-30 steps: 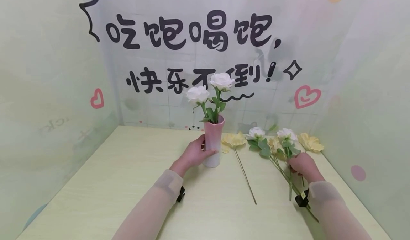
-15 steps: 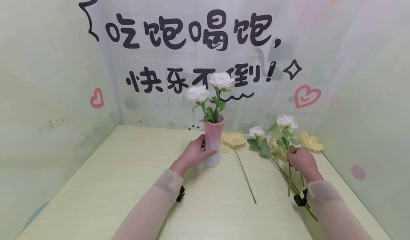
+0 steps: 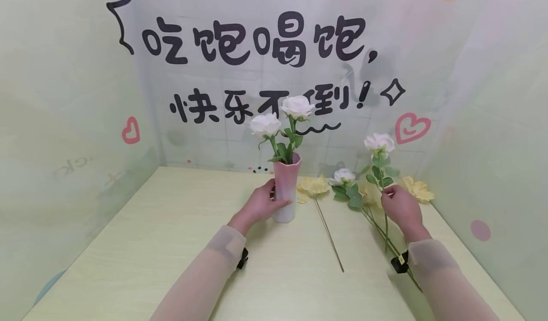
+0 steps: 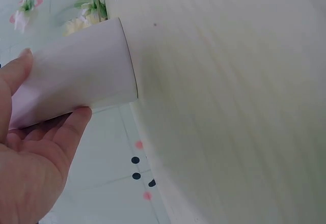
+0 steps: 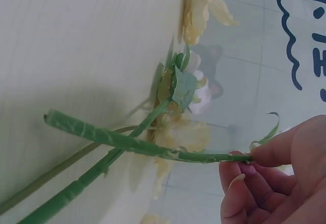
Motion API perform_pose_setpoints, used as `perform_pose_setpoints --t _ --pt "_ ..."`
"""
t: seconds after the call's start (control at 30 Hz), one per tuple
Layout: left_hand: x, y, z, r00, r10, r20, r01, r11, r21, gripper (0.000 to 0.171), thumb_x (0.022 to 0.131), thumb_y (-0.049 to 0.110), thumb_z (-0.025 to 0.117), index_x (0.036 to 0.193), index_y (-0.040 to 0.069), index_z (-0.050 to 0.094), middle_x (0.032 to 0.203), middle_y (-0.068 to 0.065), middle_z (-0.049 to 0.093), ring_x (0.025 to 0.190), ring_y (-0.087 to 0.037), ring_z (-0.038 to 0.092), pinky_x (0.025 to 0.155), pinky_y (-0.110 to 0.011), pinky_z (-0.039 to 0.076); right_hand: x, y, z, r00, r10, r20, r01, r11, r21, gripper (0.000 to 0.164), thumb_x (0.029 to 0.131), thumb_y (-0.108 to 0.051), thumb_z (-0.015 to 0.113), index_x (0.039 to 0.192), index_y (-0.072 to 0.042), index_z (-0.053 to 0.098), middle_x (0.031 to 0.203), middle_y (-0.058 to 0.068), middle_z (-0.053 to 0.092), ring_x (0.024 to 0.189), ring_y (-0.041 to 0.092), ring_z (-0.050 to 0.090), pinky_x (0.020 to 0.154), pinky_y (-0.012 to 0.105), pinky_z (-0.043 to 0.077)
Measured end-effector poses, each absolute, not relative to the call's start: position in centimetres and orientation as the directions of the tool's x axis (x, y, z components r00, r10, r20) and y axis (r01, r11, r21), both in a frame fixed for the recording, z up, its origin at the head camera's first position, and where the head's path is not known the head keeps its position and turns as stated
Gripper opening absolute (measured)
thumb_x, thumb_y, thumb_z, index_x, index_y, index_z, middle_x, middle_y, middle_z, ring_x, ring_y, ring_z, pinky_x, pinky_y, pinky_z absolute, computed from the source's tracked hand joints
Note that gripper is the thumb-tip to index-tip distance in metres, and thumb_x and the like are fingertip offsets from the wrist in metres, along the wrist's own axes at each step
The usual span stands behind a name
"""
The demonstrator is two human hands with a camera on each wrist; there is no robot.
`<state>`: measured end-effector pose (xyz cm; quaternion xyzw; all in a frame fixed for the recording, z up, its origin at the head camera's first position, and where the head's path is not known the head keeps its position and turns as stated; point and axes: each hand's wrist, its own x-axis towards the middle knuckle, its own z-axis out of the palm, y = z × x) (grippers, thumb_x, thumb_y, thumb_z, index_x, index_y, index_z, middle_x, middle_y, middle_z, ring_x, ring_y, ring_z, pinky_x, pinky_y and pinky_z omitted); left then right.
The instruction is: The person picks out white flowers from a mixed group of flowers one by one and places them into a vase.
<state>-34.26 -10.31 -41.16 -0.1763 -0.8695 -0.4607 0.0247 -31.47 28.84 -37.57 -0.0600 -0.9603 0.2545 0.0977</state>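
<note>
A pink-to-white vase (image 3: 286,183) stands upright on the table with two white roses (image 3: 297,107) in it. My left hand (image 3: 259,204) grips the vase around its lower half; in the left wrist view the thumb and fingers wrap the pale vase wall (image 4: 86,71). On the right, my right hand (image 3: 403,209) pinches the green stem (image 5: 137,145) of a white rose (image 3: 379,143) between thumb and fingers. That rose is upright, its bloom raised over the other flowers, and its cut stem end points down above the table.
Between the hands lies a yellow flower (image 3: 314,186) with a thin bare stem. Another white rose (image 3: 342,177) lies farther right, near more yellow flowers (image 3: 416,189) by the right wall. Printed cloth walls enclose the table (image 3: 171,245) at the back and sides.
My right hand has lifted the white rose up from among the lying flowers, shifting it slightly left. My left hand keeps its grip on the vase, which has stayed in place.
</note>
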Motion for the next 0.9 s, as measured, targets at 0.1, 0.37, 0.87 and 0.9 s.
perform_pose_setpoints --t 0.1,0.37,0.87,0.9 --pt "-34.2 -10.3 -41.1 -0.936 0.285 0.205 0.33 0.513 0.792 0.074 0.104 0.032 0.078 0.161 -0.003 0.046 0.153 -0.025 0.064 0.141 -0.041 0.065 0.118 -0.054 0.055 -31.4 28.5 -37.5 -0.967 0.155 0.201 0.036 0.869 -0.494 0.046 0.108 -0.025 0.047 0.137 0.007 0.064 0.124 0.03 0.074 0.097 0.041 0.072 0.071 0.045 0.055" --pt "-34.3 -10.3 -41.2 -0.934 0.286 0.213 0.337 0.514 0.789 0.074 0.103 0.033 0.079 0.16 -0.002 0.047 0.152 -0.024 0.065 0.14 -0.04 0.066 0.118 -0.054 0.056 -31.4 27.3 -37.0 -0.952 0.162 0.261 0.0 0.849 -0.529 0.042 0.112 -0.025 0.048 0.138 0.003 0.063 0.121 0.027 0.075 0.095 0.039 0.073 0.071 0.04 0.052" --pt "-34.3 -10.3 -41.2 -0.932 0.292 0.215 0.343 0.516 0.785 0.075 0.104 0.032 0.078 0.161 -0.003 0.045 0.152 -0.025 0.064 0.14 -0.041 0.065 0.118 -0.055 0.055 -31.1 24.5 -35.2 -0.898 0.156 0.412 -0.125 0.807 -0.578 0.035 0.112 -0.024 0.05 0.135 -0.002 0.065 0.121 0.025 0.076 0.098 0.04 0.074 0.071 0.034 0.05" --pt "-34.3 -10.3 -41.2 -0.932 0.292 0.215 0.343 0.516 0.785 0.075 0.104 0.032 0.078 0.161 -0.003 0.045 0.152 -0.025 0.064 0.14 -0.041 0.065 0.118 -0.055 0.055 -31.1 24.3 -35.1 -0.896 0.15 0.419 -0.136 0.804 -0.579 0.035 0.112 -0.024 0.05 0.134 -0.002 0.065 0.121 0.024 0.076 0.097 0.039 0.074 0.071 0.034 0.05"
